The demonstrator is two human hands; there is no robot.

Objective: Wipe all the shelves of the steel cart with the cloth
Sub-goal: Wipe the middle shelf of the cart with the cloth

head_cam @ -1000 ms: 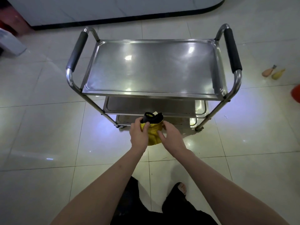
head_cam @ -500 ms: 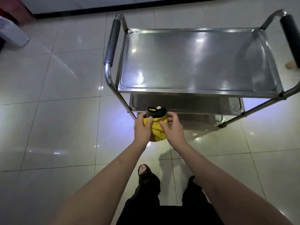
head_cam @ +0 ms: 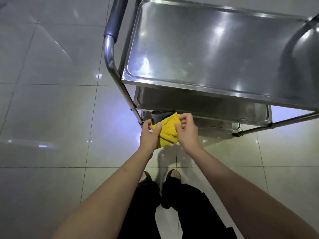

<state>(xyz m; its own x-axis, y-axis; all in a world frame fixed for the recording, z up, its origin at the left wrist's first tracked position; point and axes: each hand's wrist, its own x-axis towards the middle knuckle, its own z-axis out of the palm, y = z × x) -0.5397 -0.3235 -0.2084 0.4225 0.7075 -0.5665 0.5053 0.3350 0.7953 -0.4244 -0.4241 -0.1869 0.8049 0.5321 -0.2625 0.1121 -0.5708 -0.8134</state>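
Floor (head_cam: pixel 43 109): pale glossy tiles spread left of the steel cart, with lamp glare on them; nothing lies on the part in view.
Left hand (head_cam: pixel 149 137): held out in front of the cart's near left leg, below the shelf edges; its grip is closed on the cloth, thumb over the yellow fold, fingers tucked behind.
Cloth (head_cam: pixel 168 133): yellow, bunched, with a dark grey part at its top; it hangs in the air between the two hands, just in front of the cart's lower shelves and touching none of them as far as I can tell.
Right hand (head_cam: pixel 187 131): on the cloth's right side, in front of the cart's near edge; its grip pinches the top corner of the cloth with curled fingertips.
Steel cart (head_cam: pixel 110 54): three tiers seen from above, with a padded handle at its left end.
Top shelf (head_cam: pixel 215 49): bare and shiny, with faint smears near its near left corner; whether it has been wiped cannot be told.
Middle shelf (head_cam: pixel 198 104): only a near strip shows under the top shelf.
Bottom shelf (head_cam: pixel 217 124): barely visible beneath the middle one.
Progress: judged as the very start, the cloth being readied in both hands; all three shelves look left to do.
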